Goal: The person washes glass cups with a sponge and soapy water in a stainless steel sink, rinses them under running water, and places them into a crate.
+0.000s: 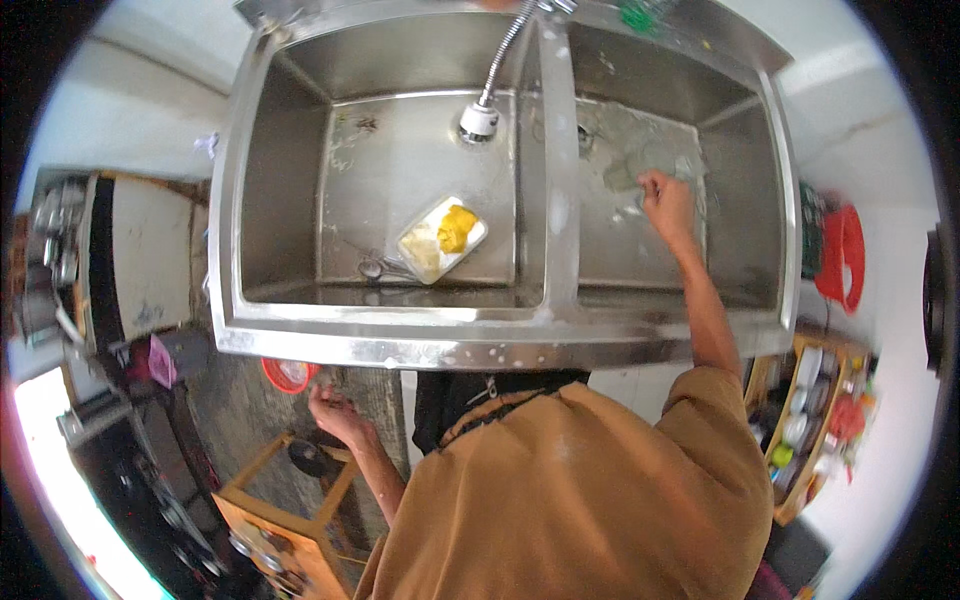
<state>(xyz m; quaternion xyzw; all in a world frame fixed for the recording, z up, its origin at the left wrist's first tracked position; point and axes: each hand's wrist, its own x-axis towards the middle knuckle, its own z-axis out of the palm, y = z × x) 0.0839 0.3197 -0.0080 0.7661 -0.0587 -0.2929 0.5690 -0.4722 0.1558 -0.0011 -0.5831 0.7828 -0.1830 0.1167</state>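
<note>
My right hand [667, 201] is down inside the right basin [630, 259] of a stainless steel double sink, its fingers curled in. Just beyond the fingertips lies some clear, crumpled, plastic-like material [626, 169]; whether the hand grips it is unclear. Outside the sink, below its front rim, hangs my left hand [334, 412], blurred and half-curled near a small red container [287, 373] lower down. In the left basin [412, 165] a white plastic tray [418, 251] holds a crumpled yellow cloth or sponge [456, 229]. Metal utensils [373, 268] lie beside the tray, partly under its edge.
A flexible faucet with a white spray head [478, 120] hangs over the left basin. The steel divider [559, 172] separates the basins. At lower left stands a wooden stool [281, 525]. A red plastic basin [841, 259] and a wooden shelf with dishes [806, 427] are at right.
</note>
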